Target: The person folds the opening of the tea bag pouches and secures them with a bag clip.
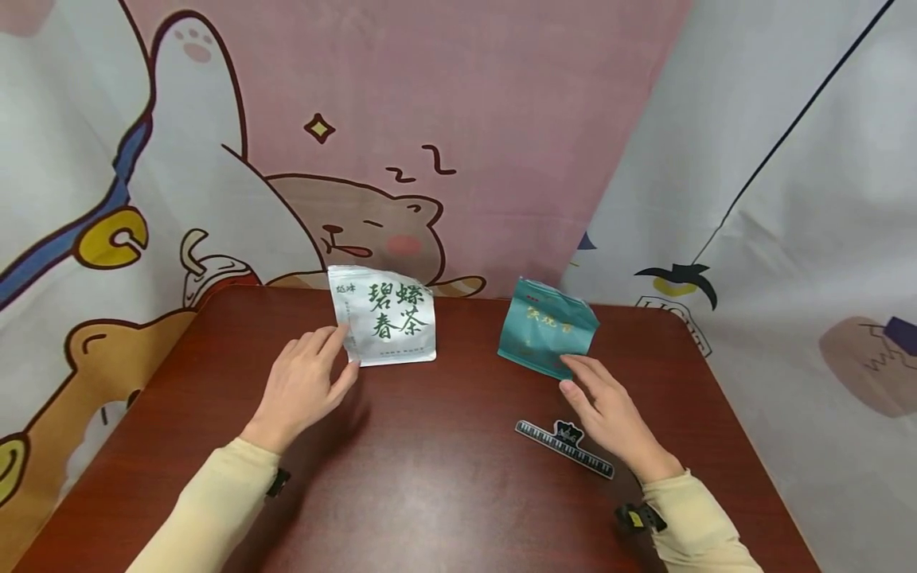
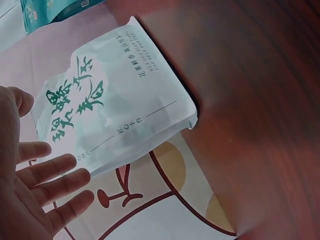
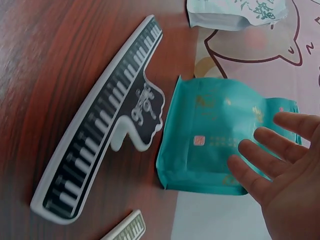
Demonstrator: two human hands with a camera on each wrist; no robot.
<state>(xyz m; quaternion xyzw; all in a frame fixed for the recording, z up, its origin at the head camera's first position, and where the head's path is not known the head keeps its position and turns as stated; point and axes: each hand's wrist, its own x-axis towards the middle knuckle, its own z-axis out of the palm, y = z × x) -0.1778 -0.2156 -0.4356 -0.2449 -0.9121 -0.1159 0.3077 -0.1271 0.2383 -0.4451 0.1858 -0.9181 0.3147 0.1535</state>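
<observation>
A white tea pouch (image 1: 390, 318) with green characters stands at the table's back, left of centre. My left hand (image 1: 304, 386) is at its left edge, fingers spread; in the left wrist view the hand (image 2: 42, 187) does not grip the pouch (image 2: 115, 95). A teal tea pouch (image 1: 546, 330) with gold characters stands to the right. Beside its lower right corner is my right hand (image 1: 612, 410), fingers extended and holding nothing; contact is hard to tell. A black piano-key clip (image 1: 564, 450) lies in front of the teal pouch, left of the right hand.
A second, pale piano-key clip (image 3: 127, 227) shows partly at the bottom of the right wrist view. The reddish-brown table (image 1: 430, 493) ends at the back against a cartoon-printed curtain (image 1: 487, 143). Dark straps sit at both wrists.
</observation>
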